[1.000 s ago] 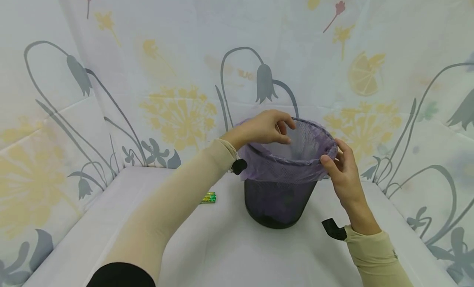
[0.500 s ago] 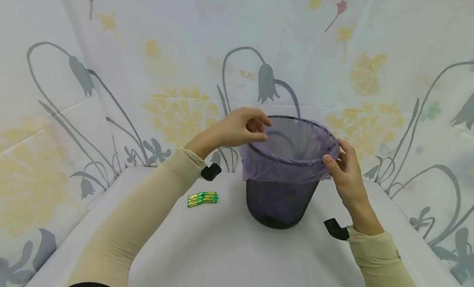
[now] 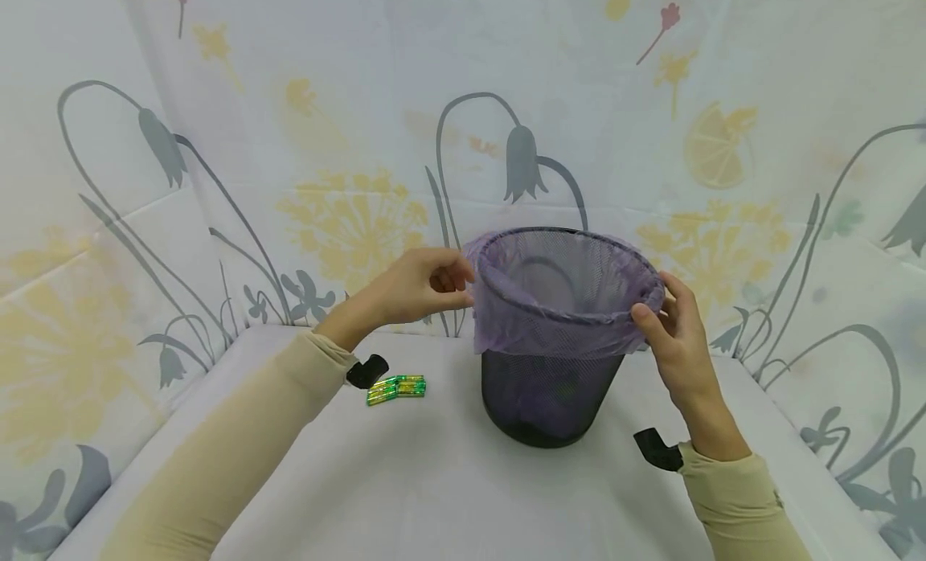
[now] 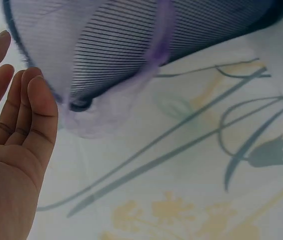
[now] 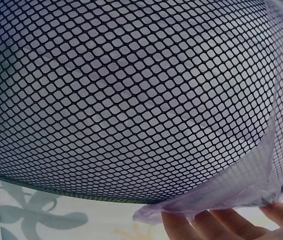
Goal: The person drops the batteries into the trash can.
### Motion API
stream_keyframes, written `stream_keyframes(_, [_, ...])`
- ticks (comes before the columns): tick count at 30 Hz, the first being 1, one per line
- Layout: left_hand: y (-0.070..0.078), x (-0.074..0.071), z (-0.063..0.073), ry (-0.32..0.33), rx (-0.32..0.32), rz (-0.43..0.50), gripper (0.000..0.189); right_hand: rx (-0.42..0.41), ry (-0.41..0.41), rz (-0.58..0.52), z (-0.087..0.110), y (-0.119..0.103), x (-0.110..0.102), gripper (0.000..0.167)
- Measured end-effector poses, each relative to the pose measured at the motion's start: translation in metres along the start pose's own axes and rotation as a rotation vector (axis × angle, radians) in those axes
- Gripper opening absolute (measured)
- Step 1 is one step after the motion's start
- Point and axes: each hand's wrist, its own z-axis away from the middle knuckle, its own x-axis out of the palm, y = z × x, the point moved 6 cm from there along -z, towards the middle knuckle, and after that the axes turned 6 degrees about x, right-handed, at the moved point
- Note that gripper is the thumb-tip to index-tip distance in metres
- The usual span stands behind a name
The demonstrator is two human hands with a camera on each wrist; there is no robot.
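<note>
Head view: black mesh bin (image 3: pixel 553 396), upright on white surface (image 3: pixel 434 489), toward 4 o'clock from centre; purple liner (image 3: pixel 550 332) folded over rim. Left hand (image 3: pixel 412 292) at rim's 9 o'clock, fingers loosely bent, partly open, around nothing. Right hand (image 3: pixel 680 340) at rim's 4 o'clock, fingers and thumb pinching lined edge. Green-and-gold sticks (image 3: pixel 394 388) at bin's 8 o'clock.

Left wrist view: fingers at 9 o'clock, by lined rim; contact unclear.

Right wrist view: fingertips against liner, 5 o'clock.
</note>
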Motion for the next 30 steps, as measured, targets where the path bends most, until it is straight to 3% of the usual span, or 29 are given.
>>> stream_keyframes(7, [-0.031, 0.016, 0.028, -0.014, -0.075, 0.000, 0.019, 0.002, -0.002, -0.010, 0.001, 0.001, 0.001, 0.063])
stream_keyframes(24, [-0.090, 0.061, 0.081, -0.109, -0.191, 0.029, 0.023, 0.002, 0.002, -0.022, 0.001, 0.001, 0.001, 0.062])
stream_keyframes(30, [-0.109, 0.077, 0.096, -0.129, -0.217, 0.000, 0.023, -0.002, 0.006, -0.022, 0.001, 0.001, 0.001, 0.062])
